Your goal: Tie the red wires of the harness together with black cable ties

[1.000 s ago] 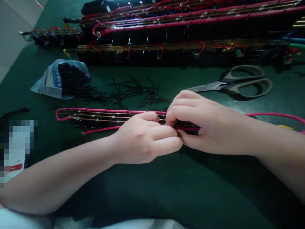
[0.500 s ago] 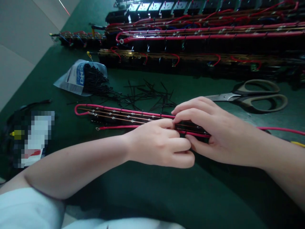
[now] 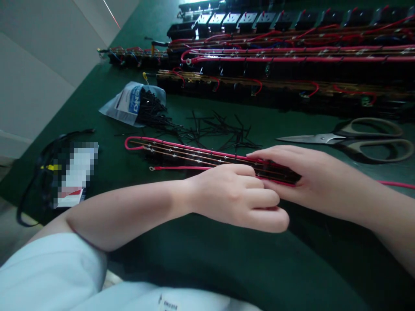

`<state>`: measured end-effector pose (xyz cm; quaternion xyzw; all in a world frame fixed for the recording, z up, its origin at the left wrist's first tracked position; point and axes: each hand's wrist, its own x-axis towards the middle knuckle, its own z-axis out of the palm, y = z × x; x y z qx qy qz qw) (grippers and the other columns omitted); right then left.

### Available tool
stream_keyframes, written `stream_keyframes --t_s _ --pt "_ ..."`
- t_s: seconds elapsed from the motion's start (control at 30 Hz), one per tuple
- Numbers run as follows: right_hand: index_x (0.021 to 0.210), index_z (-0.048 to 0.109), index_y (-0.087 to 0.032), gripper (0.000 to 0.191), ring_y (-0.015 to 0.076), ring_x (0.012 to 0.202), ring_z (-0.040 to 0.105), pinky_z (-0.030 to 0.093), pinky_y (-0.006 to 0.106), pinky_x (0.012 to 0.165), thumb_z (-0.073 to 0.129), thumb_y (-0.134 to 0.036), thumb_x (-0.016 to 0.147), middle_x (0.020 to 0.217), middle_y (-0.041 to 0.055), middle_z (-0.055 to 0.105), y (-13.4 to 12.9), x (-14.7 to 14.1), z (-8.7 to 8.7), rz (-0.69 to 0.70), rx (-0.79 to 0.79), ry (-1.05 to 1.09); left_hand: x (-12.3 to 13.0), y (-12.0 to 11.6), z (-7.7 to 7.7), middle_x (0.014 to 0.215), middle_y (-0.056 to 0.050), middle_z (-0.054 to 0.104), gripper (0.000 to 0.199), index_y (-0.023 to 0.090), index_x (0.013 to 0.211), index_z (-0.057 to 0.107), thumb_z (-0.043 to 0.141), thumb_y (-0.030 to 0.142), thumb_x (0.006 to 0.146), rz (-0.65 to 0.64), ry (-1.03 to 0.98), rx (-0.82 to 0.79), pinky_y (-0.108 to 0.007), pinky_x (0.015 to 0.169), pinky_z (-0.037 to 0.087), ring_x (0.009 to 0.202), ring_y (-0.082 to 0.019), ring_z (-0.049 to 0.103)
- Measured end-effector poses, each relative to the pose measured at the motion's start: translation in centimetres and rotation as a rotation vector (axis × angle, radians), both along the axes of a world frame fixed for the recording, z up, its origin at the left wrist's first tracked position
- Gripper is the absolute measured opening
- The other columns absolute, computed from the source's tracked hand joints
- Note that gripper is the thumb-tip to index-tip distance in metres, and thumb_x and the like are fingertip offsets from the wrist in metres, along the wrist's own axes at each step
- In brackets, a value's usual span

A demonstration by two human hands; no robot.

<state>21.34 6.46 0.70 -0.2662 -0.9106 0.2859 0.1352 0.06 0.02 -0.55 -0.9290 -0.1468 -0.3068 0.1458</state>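
Observation:
A long black strip with thin copper bars lies across the table in front of me. Red cable runs along its far edge, loops at the left end, and carries small black ties. Along the near edge is a red cable with a ring terminal. My left hand is closed with fingers curled over the near edge; what its fingertips pinch is hidden. My right hand grips the strip farther right, fingers along the far side and thumb on the near side.
Scissors lie beyond my right hand. Loose black cable ties spread behind the strip, beside an open plastic bag of more. Several wired strips fill the table's back. A blurred white box and black cable are at left.
The view has shifted, so things appear farther right. My right hand's arched fingers have flattened and now lie along the strip. My left hand stays curled at the near edge.

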Motion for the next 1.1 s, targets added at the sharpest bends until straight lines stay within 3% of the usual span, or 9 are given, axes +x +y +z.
stream_keyframes --t_s 0.07,0.2,0.3,0.37,0.43,0.53,0.6,0.97,1.1 --pt "0.121 0.072 -0.027 0.035 0.0305 0.087 0.075 0.060 0.043 0.066 0.063 -0.046 0.092 0.105 0.0081 0.080 0.2 0.1 0.0 0.020 0.000 0.007 0.0 -0.4 0.8 0.088 0.003 0.067 0.014 0.025 0.100 0.065 0.054 0.019 0.107 0.100 0.023 -0.046 -0.029 0.077 0.044 0.086 -0.013 0.064" --pt "0.103 0.072 -0.026 0.019 0.0279 0.078 0.071 0.058 0.041 0.063 0.065 -0.041 0.093 0.094 0.0094 0.078 0.6 0.2 0.1 0.062 0.030 0.008 -0.5 -1.1 3.0 0.117 -0.007 0.069 0.020 0.020 0.122 0.063 0.058 0.034 0.108 0.445 0.183 -0.285 -0.034 0.087 0.048 0.109 -0.023 0.063" --pt "0.110 0.072 -0.026 0.024 0.0299 0.082 0.073 0.060 0.046 0.068 0.066 -0.041 0.092 0.098 0.0097 0.078 0.8 0.2 0.1 0.064 0.038 0.002 -1.5 -1.3 4.2 0.141 -0.013 0.061 0.056 0.016 0.146 0.050 0.074 0.028 0.097 0.640 0.345 -0.461 -0.040 0.097 0.049 0.124 -0.030 0.060" --pt "0.119 0.071 -0.027 0.033 0.0319 0.088 0.075 0.063 0.049 0.073 0.069 -0.040 0.089 0.106 0.0093 0.079 0.9 0.3 0.2 0.064 0.029 -0.001 -2.3 -1.1 4.8 0.145 -0.017 0.060 0.071 0.014 0.153 0.042 0.078 0.027 0.094 0.749 0.426 -0.545 -0.042 0.097 0.050 0.125 -0.033 0.062" --pt "0.121 0.071 -0.027 0.036 0.0318 0.089 0.076 0.064 0.049 0.072 0.070 -0.040 0.087 0.107 0.0087 0.079 1.0 0.4 0.3 0.058 0.003 -0.016 -2.9 -0.8 5.3 0.135 -0.017 0.067 0.064 0.013 0.148 0.048 0.077 0.026 0.093 0.806 0.513 -0.607 -0.040 0.092 0.052 0.117 -0.033 0.067" --pt "0.120 0.072 -0.027 0.036 0.0295 0.086 0.076 0.066 0.047 0.070 0.071 -0.043 0.087 0.105 0.0084 0.079 1.3 0.9 0.6 0.042 -0.040 -0.061 -3.4 -0.2 6.0 0.110 -0.012 0.077 0.032 0.013 0.126 0.065 0.072 0.022 0.096 0.792 0.636 -0.700 -0.036 0.078 0.052 0.096 -0.029 0.074" --pt "0.118 0.072 -0.027 0.036 0.0285 0.083 0.075 0.066 0.045 0.066 0.073 -0.044 0.087 0.103 0.0079 0.079 1.5 1.2 0.7 0.043 -0.061 -0.076 -3.5 0.1 6.2 0.105 -0.010 0.078 0.025 0.015 0.120 0.068 0.070 0.019 0.095 0.749 0.674 -0.726 -0.033 0.070 0.051 0.086 -0.027 0.075" --pt "0.119 0.071 -0.027 0.034 0.0246 0.081 0.074 0.064 0.035 0.062 0.071 -0.043 0.090 0.103 0.0079 0.078 1.4 2.0 1.4 0.055 -0.168 -0.130 -4.3 1.7 6.8 0.093 -0.002 0.082 0.069 0.025 0.146 0.060 0.088 0.033 0.084 0.617 0.738 -0.751 -0.026 0.053 0.038 0.076 -0.024 0.076" --pt "0.113 0.075 -0.025 0.036 0.0237 0.077 0.072 0.060 0.035 0.061 0.067 -0.053 0.092 0.097 0.0087 0.075 0.5 1.2 1.6 0.020 -0.126 -0.143 -4.8 1.9 6.2 0.094 0.000 0.082 0.062 0.027 0.143 0.062 0.086 0.038 0.086 0.541 0.706 -0.727 -0.025 0.054 0.038 0.076 -0.022 0.077"
